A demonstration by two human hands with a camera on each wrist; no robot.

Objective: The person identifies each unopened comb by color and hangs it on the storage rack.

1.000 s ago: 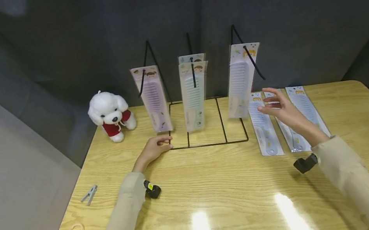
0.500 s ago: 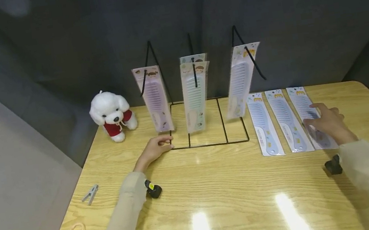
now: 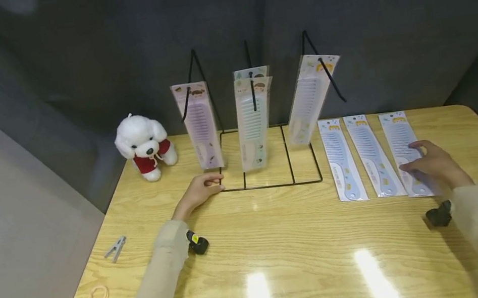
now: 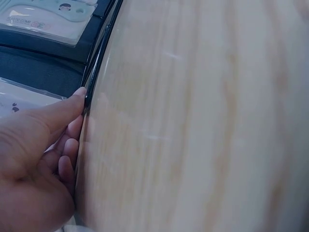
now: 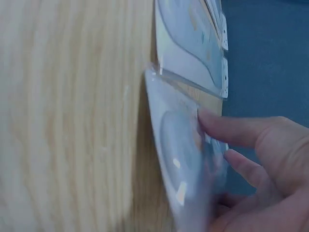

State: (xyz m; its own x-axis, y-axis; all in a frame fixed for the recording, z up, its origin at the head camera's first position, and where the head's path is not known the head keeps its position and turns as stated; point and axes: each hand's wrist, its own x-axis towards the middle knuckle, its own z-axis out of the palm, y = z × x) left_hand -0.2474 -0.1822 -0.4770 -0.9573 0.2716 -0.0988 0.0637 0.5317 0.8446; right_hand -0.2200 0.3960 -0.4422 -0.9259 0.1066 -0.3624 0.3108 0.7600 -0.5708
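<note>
Right hand (image 3: 434, 165) pinches the rightmost packaged comb (image 3: 404, 146), its near end lifted off the surface (image 3: 298, 242), right of the wire rack (image 3: 269, 165). Left hand (image 3: 199, 191) grips the rack's front-left corner. Open wood in front of the rack. Grey walls behind. Right fingertips hidden under the pack.

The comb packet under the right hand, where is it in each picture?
Head view: the comb packet lies far right of three flat on the wooden table, under the right hand.
Right wrist view: it fills the lower middle, one edge lifted, fingers on it.
Left wrist view: not in it.
Shared landmark: the wooden table.
</note>
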